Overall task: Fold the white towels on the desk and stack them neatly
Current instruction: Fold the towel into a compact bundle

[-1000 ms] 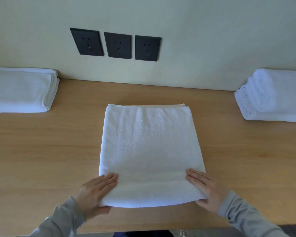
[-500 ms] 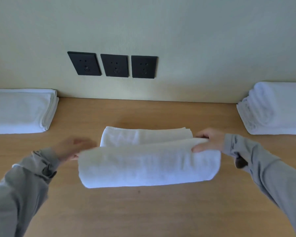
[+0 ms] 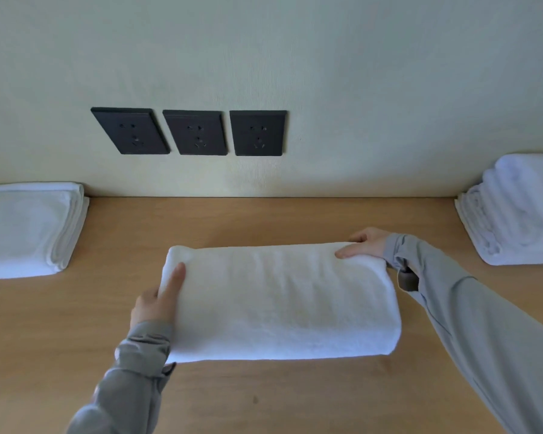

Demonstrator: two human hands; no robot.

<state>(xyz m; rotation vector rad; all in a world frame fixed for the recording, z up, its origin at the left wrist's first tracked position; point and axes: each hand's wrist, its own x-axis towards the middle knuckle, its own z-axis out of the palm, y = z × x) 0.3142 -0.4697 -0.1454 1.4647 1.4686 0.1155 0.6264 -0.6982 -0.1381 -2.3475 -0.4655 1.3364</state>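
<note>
A white towel (image 3: 279,302), folded in half into a wide rectangle, lies in the middle of the wooden desk (image 3: 264,402). My left hand (image 3: 152,305) holds its left edge, with one digit lying on top and the other fingers hidden under the cloth. My right hand (image 3: 369,244) pinches the far right corner, thumb on top and fingers curled behind the edge. A flat pile of folded white towels (image 3: 22,230) sits at the far left against the wall. A taller, looser pile of white towels (image 3: 521,211) sits at the far right.
Three black wall sockets (image 3: 195,132) are set in the pale wall behind the desk. Bare wood lies between the middle towel and each pile, and also in front of the towel.
Both hands lifted the towel's near edge and carried it over to the far edge, which folded the towel in half. The folded towel now lies flat. The view tilted upward.
</note>
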